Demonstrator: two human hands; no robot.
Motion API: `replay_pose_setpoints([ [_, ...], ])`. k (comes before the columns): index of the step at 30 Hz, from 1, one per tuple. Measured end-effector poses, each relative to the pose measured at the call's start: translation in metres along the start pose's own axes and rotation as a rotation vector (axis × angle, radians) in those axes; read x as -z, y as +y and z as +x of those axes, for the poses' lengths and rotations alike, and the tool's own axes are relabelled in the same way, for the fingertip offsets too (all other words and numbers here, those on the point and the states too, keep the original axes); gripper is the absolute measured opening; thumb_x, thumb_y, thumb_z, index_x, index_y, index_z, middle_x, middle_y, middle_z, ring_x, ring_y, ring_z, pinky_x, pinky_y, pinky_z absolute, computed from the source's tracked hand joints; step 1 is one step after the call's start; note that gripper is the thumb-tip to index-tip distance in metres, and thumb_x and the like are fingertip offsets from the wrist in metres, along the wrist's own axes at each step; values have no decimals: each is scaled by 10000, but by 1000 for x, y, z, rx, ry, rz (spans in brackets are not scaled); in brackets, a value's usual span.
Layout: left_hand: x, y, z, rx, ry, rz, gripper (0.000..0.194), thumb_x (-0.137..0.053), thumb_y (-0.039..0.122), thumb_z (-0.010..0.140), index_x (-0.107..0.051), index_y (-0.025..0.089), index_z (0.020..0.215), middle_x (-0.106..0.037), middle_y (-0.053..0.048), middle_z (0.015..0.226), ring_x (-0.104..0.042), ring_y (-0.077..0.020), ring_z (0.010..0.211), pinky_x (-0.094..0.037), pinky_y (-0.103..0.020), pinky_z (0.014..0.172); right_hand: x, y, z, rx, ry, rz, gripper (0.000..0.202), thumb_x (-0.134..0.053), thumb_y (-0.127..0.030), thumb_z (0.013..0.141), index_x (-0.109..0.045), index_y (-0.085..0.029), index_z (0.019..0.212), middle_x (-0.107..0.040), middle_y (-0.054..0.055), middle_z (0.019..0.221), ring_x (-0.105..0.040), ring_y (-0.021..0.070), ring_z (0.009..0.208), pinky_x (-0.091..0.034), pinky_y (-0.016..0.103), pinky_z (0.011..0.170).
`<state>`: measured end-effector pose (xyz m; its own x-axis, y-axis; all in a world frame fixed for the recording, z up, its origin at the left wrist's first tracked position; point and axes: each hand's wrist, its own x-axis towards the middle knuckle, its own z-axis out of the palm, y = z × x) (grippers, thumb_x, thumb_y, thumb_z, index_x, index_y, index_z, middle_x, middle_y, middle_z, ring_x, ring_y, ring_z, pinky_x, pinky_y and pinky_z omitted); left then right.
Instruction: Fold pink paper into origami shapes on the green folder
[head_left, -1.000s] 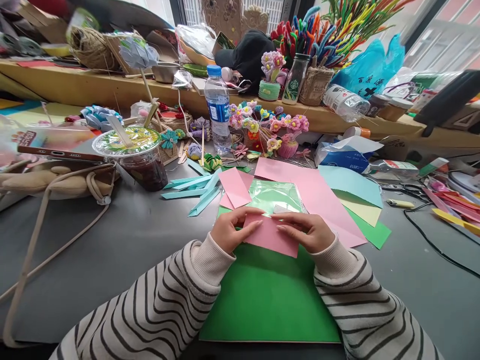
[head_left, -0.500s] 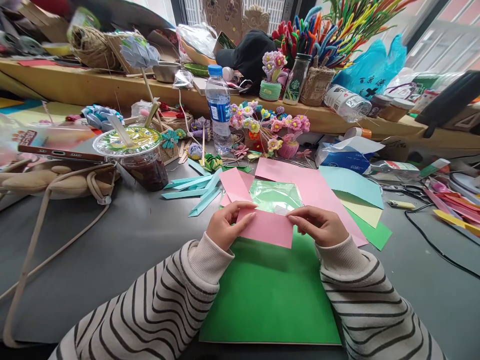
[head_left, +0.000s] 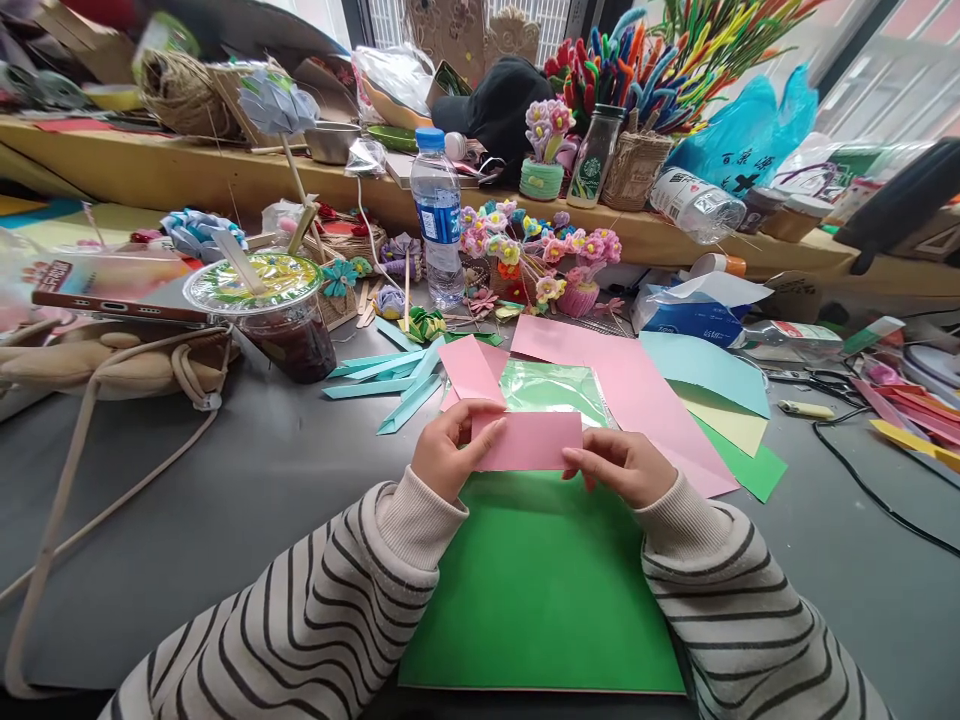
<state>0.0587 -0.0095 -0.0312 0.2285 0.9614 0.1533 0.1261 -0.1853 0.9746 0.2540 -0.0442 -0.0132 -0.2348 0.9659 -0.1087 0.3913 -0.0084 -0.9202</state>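
A pink paper rectangle point(head_left: 529, 441) is held level between my two hands. My left hand point(head_left: 453, 450) pinches its left end, thumb on the near face. At its lower right corner, my right hand point(head_left: 624, 466) grips it between thumb and fingers. Beneath lies a large green sheet point(head_left: 540, 590). Just beyond the held paper are a clear plastic packet point(head_left: 559, 388) over green paper and a smaller pink piece point(head_left: 471, 368). A large pink sheet point(head_left: 630, 385) spreads out behind and to the right.
Folded light blue strips point(head_left: 409, 390) lie left of the packet. A lidded cup of dark drink point(head_left: 281, 335) and a water bottle point(head_left: 441, 230) stand further back. Scissors point(head_left: 821, 382) and a black cable point(head_left: 862, 485) are at the right. A cluttered shelf point(head_left: 480, 208) runs behind.
My right hand has moved slightly left and down to the paper's lower right corner. The pink rectangle's right side has risen, so it is now level rather than slanted.
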Motion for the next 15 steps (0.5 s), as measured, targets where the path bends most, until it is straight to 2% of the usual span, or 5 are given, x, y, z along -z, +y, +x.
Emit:
replay_pose_setpoints([
  [4, -1, -2, 1, -125, -94, 108, 220, -525, 279, 713, -580, 117, 851, -596, -82, 907, -553, -155, 809, -462, -241, 674, 0, 0, 1, -11, 197, 70, 264, -508, -407, 690, -550, -158, 613, -580, -6, 553, -404, 54, 383, -362, 195, 391],
  [9, -4, -6, 1, -365, -197, 268, 297, -558, 238, 689, -573, 103, 954, -590, -106, 950, -528, -180, 883, -425, -285, 783, -2, -2, 1, -14, 276, 97, 269, -511, -412, 684, -551, -162, 594, -486, -35, 438, -365, 56, 360, -323, 203, 375],
  [12, -6, -8, 0, -355, -210, 283, 280, -510, 240, 727, -574, 97, 960, -612, -101, 896, -557, -170, 790, -455, -265, 686, -3, -2, 2, -19, 300, 118, 263, -518, -410, 680, -551, -165, 592, -417, -58, 379, -349, 57, 340, -302, 205, 363],
  [15, -6, -7, -1, -264, -214, 260, 237, -474, 254, 754, -614, 85, 845, -643, -86, 777, -575, -149, 662, -457, -232, 573, -5, -2, 3, -20, 310, 166, 247, -532, -401, 672, -552, -165, 602, -396, -69, 365, -329, 50, 326, -279, 200, 349],
])
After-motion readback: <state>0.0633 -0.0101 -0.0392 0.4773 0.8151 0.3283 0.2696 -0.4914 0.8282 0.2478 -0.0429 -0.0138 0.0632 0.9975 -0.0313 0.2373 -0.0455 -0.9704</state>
